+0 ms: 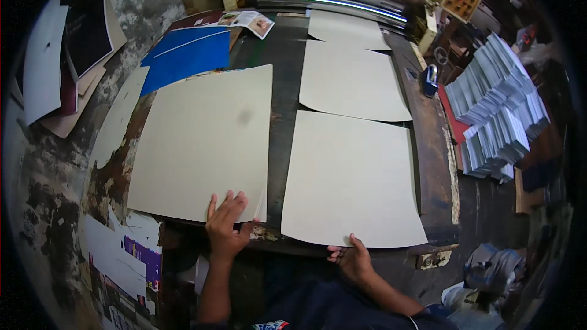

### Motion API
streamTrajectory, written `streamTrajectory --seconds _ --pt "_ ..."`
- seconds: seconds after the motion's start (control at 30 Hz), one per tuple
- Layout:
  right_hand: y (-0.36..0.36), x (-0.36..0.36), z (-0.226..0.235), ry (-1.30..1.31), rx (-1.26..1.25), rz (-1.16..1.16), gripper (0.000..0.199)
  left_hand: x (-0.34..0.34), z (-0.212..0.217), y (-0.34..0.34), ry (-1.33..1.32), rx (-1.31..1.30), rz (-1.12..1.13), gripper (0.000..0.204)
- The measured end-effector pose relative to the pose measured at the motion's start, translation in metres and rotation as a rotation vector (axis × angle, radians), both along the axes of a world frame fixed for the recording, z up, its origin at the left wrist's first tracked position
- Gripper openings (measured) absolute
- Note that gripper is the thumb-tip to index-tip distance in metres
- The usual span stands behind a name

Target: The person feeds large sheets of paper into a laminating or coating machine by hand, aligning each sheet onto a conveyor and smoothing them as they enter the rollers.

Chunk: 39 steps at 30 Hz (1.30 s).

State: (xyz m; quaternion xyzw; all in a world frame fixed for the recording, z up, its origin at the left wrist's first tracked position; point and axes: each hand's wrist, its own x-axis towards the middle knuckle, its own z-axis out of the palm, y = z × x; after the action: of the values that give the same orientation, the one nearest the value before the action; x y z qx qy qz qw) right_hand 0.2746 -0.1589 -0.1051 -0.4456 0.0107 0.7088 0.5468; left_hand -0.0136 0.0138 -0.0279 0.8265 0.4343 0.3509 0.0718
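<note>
My left hand [228, 225] lies with its fingers stretched out on the front edge of a pale grey cardboard stack [202, 140], near its right corner. The thumb sits by that corner. My right hand [351, 258] pinches the front edge of a single cardboard sheet [351, 177], thumb on top and the other fingers partly hidden below the edge. Beyond that sheet lies a second cardboard sheet [354, 79], and a third sheet [345, 29] reaches toward the rollers. These sheets form a row along the dark bed of the machine.
Metal rollers [330, 7] span the far end. Blue sheets [189, 52] and a printed page [251, 21] lie behind the stack. Right of the bed stand a dark blue object [430, 80] and piles of white paper bundles [495, 104]. Large boards [46, 61] lean at the left wall.
</note>
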Motion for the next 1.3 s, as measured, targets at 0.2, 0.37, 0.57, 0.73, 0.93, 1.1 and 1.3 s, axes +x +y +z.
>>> streamTrajectory --seconds 0.2,0.37,0.57,0.73,0.93,1.1,1.3 --pt "0.009 -0.001 -0.002 -0.038 -0.062 -0.099 0.051 0.012 -0.008 0.000 -0.405 -0.047 0.204 0.050" --pt "0.055 -0.008 0.056 0.036 -0.071 0.172 0.062 0.016 0.001 -0.002 -0.778 -0.228 0.344 0.066" --pt "0.322 -0.044 0.087 0.090 0.633 0.282 0.073 0.008 -0.025 0.005 -0.908 -0.064 0.409 0.063" --pt "0.504 -0.029 0.088 0.100 0.307 0.429 0.052 0.025 -0.013 0.005 -0.661 -0.214 0.449 0.056" --pt "0.482 -0.152 0.151 -1.683 0.988 0.376 0.073 0.008 -0.027 0.010 -0.423 -0.137 0.377 0.060" --pt "0.478 -0.131 0.109 -2.048 0.624 0.568 0.083 0.027 -0.011 0.014 -0.432 -0.072 0.335 0.040" --pt "0.414 -0.015 0.058 -1.450 0.787 0.396 0.073 0.003 0.001 0.008 -0.234 -0.113 0.172 0.031"
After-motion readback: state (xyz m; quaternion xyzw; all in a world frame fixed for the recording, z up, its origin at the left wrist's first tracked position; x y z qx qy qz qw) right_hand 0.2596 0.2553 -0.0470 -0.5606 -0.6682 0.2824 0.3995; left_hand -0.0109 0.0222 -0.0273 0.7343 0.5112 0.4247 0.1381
